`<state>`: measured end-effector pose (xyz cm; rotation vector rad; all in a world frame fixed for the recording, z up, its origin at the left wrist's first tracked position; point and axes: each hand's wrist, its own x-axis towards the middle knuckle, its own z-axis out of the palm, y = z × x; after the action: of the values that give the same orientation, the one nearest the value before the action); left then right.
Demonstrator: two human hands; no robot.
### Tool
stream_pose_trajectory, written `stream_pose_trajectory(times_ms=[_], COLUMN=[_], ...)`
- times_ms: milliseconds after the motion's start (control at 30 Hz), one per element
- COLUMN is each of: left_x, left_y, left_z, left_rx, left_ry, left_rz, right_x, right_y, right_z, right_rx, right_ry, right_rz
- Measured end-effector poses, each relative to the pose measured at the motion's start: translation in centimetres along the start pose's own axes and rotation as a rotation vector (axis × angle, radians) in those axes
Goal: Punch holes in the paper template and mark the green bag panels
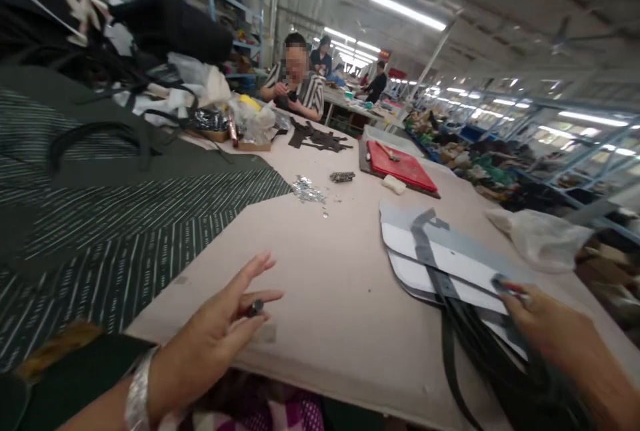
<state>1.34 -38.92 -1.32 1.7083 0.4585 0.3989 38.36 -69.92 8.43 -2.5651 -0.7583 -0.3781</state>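
My left hand (225, 321) is over the near edge of the pale table (325, 271), holding a small dark cylindrical piece (255, 308) between thumb and fingers, with the index finger stretched out. On the right, my right hand (545, 318) closes on the edge of white and grey flat panels (450, 254) with dark straps (463, 324) attached. The straps hang over the table's near side. Small silvery metal pieces (307, 190) lie scattered at mid-table, beside a cluster of metal parts (342, 177).
Dark striped fabric (165, 238) covers the left side. A red board (403, 166), a white lump (394, 184), black scraps (320, 138) and bagged items (250, 118) lie farther back. A person in a striped top (313, 92) sits at the far end.
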Motion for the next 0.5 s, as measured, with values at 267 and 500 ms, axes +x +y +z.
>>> stream_pose_trajectory(times_ms=[267,500], left_x=[0.4,-0.3], left_y=[1.4,-0.5], left_z=[0.3,-1.7], left_rx=[0.17,0.513], left_ry=[-0.019,0.057], left_rz=[0.172,0.312], right_x=[-9.4,-11.8], right_y=[-22.7,-29.9], right_z=[8.8,13.9], right_rx=[0.627,0.899], right_ry=[-0.664,-0.823], right_rz=[-0.381,-0.225])
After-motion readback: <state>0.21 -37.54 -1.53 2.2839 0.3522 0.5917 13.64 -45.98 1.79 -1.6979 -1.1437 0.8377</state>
